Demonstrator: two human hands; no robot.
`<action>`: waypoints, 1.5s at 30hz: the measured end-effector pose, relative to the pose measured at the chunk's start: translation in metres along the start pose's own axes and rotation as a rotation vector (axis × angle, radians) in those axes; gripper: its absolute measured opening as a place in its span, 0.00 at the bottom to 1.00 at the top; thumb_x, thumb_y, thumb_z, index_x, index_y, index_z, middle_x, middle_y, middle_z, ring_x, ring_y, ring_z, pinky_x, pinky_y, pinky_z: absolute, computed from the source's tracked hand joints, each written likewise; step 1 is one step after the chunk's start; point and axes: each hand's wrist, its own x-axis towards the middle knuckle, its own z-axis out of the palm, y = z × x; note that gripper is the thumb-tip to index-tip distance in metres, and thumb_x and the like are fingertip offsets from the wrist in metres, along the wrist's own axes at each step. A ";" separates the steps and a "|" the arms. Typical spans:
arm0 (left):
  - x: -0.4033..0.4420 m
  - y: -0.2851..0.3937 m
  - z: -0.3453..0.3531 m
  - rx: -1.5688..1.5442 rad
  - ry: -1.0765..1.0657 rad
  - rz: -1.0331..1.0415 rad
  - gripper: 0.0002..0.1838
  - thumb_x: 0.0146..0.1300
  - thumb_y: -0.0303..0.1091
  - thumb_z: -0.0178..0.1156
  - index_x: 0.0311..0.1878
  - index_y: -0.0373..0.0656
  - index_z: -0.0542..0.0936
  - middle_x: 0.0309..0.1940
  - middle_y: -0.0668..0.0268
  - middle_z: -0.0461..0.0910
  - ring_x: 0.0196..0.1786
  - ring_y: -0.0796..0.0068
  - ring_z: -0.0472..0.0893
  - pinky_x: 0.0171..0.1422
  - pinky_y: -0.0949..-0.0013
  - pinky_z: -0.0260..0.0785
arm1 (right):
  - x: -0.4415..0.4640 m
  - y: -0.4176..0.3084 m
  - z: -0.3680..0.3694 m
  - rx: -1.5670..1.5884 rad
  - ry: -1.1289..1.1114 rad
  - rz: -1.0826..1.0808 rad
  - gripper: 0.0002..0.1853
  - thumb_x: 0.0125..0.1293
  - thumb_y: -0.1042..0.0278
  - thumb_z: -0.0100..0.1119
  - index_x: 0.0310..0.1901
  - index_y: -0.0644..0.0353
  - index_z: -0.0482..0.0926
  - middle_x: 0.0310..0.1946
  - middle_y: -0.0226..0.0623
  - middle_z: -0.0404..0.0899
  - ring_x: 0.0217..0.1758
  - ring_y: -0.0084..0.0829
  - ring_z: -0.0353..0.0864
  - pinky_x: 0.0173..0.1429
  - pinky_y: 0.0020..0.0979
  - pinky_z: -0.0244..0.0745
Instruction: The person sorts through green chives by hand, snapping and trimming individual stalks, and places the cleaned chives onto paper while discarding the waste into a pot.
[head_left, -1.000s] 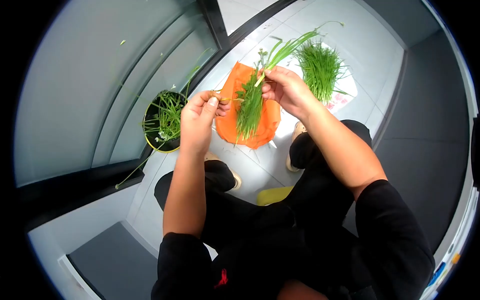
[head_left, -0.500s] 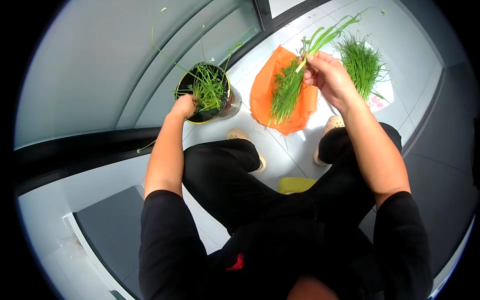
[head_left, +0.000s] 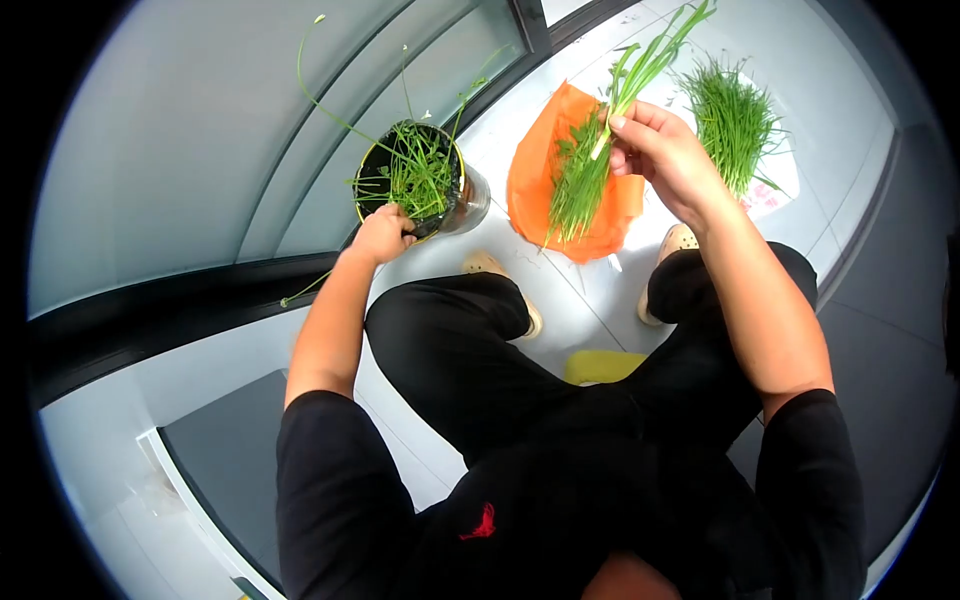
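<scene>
Pinched between the thumb and fingers of my right hand is a small bunch of garlic chives, pale stem ends down and green leaves up. It is held above an orange bag on which more green chives lie. My left hand is at the near rim of a black-lined bin, fingers loosely bent and slightly apart, with nothing visible in them. Inside the bin is a tangle of green stalks and leaves, some long flower stalks sticking out over the rim.
A pile of chives lies on a white sheet at the right. A glass panel with a dark frame runs behind the bin. My beige clogs rest on the tiles, with a yellow-green object between my legs.
My left hand has drawn back from inside the bin to its near rim, and its fingers have loosened. My right hand still holds the chives, now tilted more upright.
</scene>
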 end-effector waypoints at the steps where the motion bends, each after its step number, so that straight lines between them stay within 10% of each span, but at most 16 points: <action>1: -0.002 0.002 0.004 0.023 0.066 -0.019 0.12 0.48 0.35 0.62 0.37 0.43 0.79 0.37 0.61 0.75 0.45 0.57 0.73 0.49 0.59 0.67 | 0.000 0.000 0.000 0.001 0.002 0.003 0.09 0.62 0.63 0.54 0.30 0.59 0.73 0.26 0.27 0.74 0.25 0.17 0.73 0.34 0.19 0.70; 9: -0.057 0.026 0.006 -0.183 0.171 -0.240 0.06 0.53 0.29 0.54 0.32 0.37 0.73 0.31 0.53 0.76 0.38 0.52 0.75 0.43 0.56 0.67 | 0.006 0.020 0.012 -0.195 -0.058 0.009 0.09 0.61 0.63 0.55 0.32 0.60 0.75 0.24 0.28 0.76 0.27 0.16 0.74 0.34 0.20 0.71; 16: -0.070 0.041 0.065 0.008 0.514 -0.056 0.08 0.48 0.27 0.57 0.34 0.42 0.78 0.41 0.59 0.76 0.48 0.59 0.74 0.51 0.61 0.65 | 0.074 0.125 0.109 -0.413 -0.407 0.034 0.11 0.56 0.67 0.57 0.40 0.62 0.76 0.43 0.37 0.77 0.42 0.25 0.76 0.47 0.27 0.70; 18: -0.060 0.045 0.072 -0.096 0.553 -0.137 0.07 0.46 0.27 0.57 0.31 0.42 0.77 0.43 0.60 0.75 0.50 0.60 0.72 0.52 0.61 0.64 | 0.100 0.171 0.142 -0.615 -0.401 -0.417 0.15 0.53 0.65 0.56 0.42 0.63 0.76 0.43 0.44 0.75 0.46 0.38 0.75 0.51 0.33 0.69; 20: -0.054 0.041 0.079 -0.099 0.573 -0.024 0.06 0.46 0.26 0.57 0.30 0.42 0.76 0.43 0.59 0.75 0.49 0.60 0.72 0.52 0.60 0.64 | 0.112 0.183 0.167 -0.743 -0.481 -0.372 0.16 0.55 0.63 0.53 0.44 0.63 0.75 0.49 0.50 0.70 0.52 0.45 0.70 0.55 0.36 0.66; 28: -0.063 0.028 0.070 -0.357 0.793 0.007 0.07 0.52 0.25 0.55 0.36 0.41 0.73 0.34 0.61 0.76 0.38 0.59 0.75 0.40 0.62 0.69 | 0.112 0.191 0.185 -1.024 -0.362 -0.342 0.15 0.62 0.59 0.46 0.37 0.65 0.71 0.29 0.55 0.75 0.37 0.55 0.74 0.43 0.46 0.68; 34: -0.069 0.026 0.031 -0.500 0.818 -0.075 0.04 0.53 0.24 0.56 0.33 0.39 0.74 0.28 0.58 0.75 0.33 0.57 0.74 0.38 0.61 0.67 | 0.093 0.170 0.178 -0.681 -0.047 -0.363 0.14 0.63 0.59 0.47 0.34 0.65 0.71 0.25 0.53 0.74 0.33 0.53 0.74 0.38 0.43 0.69; 39: -0.081 0.040 0.038 -0.390 0.842 -0.023 0.07 0.50 0.21 0.57 0.34 0.40 0.74 0.25 0.58 0.73 0.30 0.59 0.73 0.34 0.62 0.66 | 0.068 0.180 0.162 -0.321 0.098 -0.319 0.13 0.66 0.61 0.48 0.28 0.62 0.72 0.19 0.29 0.71 0.23 0.23 0.69 0.30 0.26 0.66; 45: -0.066 0.038 0.109 -0.352 0.654 -0.018 0.08 0.48 0.24 0.58 0.33 0.42 0.74 0.29 0.63 0.73 0.35 0.62 0.73 0.39 0.63 0.65 | 0.058 0.228 0.143 -0.567 0.176 -0.189 0.12 0.64 0.63 0.49 0.32 0.65 0.72 0.19 0.38 0.72 0.24 0.31 0.71 0.33 0.32 0.67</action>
